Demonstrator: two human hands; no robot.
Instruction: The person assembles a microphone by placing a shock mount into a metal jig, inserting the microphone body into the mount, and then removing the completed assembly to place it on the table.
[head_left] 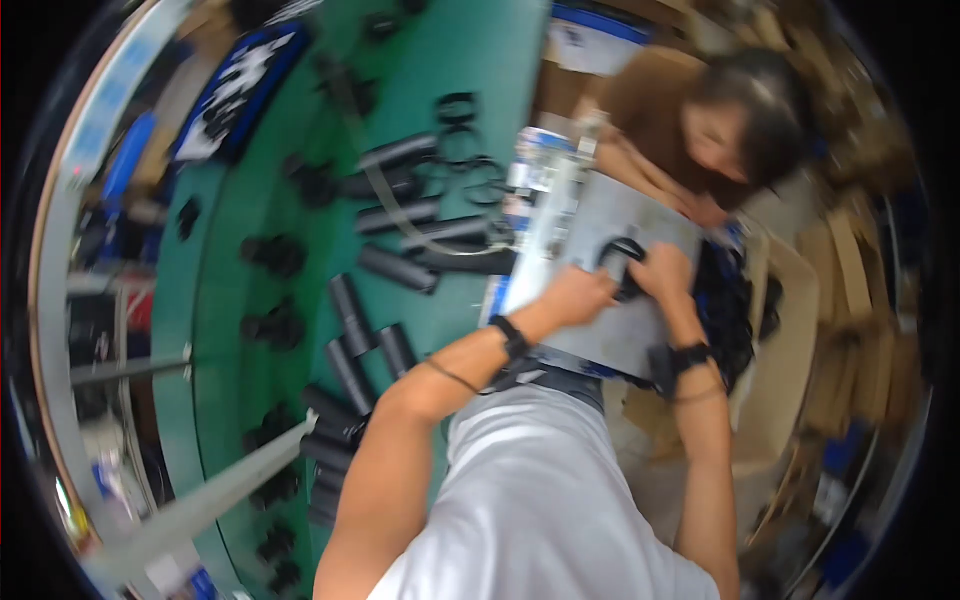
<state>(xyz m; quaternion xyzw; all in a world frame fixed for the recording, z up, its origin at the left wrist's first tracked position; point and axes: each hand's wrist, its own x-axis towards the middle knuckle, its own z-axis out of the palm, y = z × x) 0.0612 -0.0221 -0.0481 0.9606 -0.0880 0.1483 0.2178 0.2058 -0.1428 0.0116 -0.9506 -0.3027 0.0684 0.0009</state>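
Observation:
Both of my hands are over a grey metal work surface, with a black ring-shaped part (622,245) between them. My left hand (580,296) is closed, its fingertips at the ring's left side. From the other side, my right hand (663,272) grips the ring with its fingers bent around the edge. Motion blur hides the ring's details and the exact finger contact. Dark bands circle both of my wrists. To the left, several black cylinders (398,268) lie on a green table (470,330), and thin black rings (486,180) lie beyond them.
Across the work surface (640,212) a co-worker in a brown top (640,100) leans in, arms near its far edge. A beige bin (790,330) with dark parts stands at the right. A pale hose (385,195) crosses the table. Cardboard pieces (850,290) are stacked farther right.

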